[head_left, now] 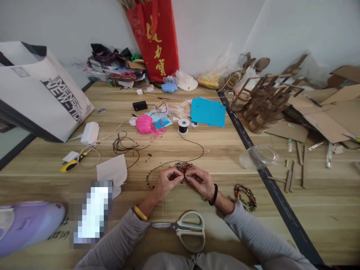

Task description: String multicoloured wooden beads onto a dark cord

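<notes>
Item: cluster of multicoloured wooden beads (184, 167), on a wooden table (213, 150) near its front edge, held between both hands. Left hand (166, 182): fingertips pinched together on the cluster's left side. Right hand (201, 181): fingers closed on its right side; black band at the wrist. A strand of beads (148, 179) curved away left of the left hand. Thin black cord (197, 146) ran from the cluster back to a small spool (183, 125). Finished bead bracelet (245, 197) lay just right of the right forearm. Scissors (185, 228) lay closed between the forearms, near the table's edge. Farther back: pink yarn ball (144, 124), blue paper sheets (208, 111), loose tangle of black cord (123, 145).
</notes>
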The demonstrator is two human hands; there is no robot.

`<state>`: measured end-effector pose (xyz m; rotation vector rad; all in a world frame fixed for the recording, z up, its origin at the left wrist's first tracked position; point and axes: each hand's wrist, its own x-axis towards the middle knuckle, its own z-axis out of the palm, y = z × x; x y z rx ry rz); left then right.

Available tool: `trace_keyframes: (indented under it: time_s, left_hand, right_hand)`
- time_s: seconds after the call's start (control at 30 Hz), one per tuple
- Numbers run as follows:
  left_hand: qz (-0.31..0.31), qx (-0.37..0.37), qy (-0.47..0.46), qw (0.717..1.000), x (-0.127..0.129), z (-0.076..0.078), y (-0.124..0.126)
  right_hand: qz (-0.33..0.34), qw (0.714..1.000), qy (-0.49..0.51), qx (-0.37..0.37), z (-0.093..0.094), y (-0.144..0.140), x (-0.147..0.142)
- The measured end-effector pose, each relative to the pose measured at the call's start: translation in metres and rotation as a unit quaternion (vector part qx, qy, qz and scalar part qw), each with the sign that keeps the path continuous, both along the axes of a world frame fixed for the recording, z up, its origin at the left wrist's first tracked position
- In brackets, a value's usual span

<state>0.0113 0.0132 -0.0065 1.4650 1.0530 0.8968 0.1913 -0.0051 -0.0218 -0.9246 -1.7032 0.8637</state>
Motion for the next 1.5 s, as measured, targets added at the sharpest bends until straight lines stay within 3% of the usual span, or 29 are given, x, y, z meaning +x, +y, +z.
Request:
trace_keyframes:
  time_s: [0.63, 1.5]
  left_hand:
    - [-0.001, -0.006, 0.007, 1.0, 0.0001, 0.0033, -0.0009]
    - [-0.014, 0.005, 0.012, 1.0, -0.0007, 0.0018, -0.0003]
  right_hand:
    - [0.005, 1.0, 0.009, -0.03, -0.0001, -0.0014, 0.0]
    - [0.008, 1.0, -0.003, -0.013, 0.0034, -0.0012, -0.0016]
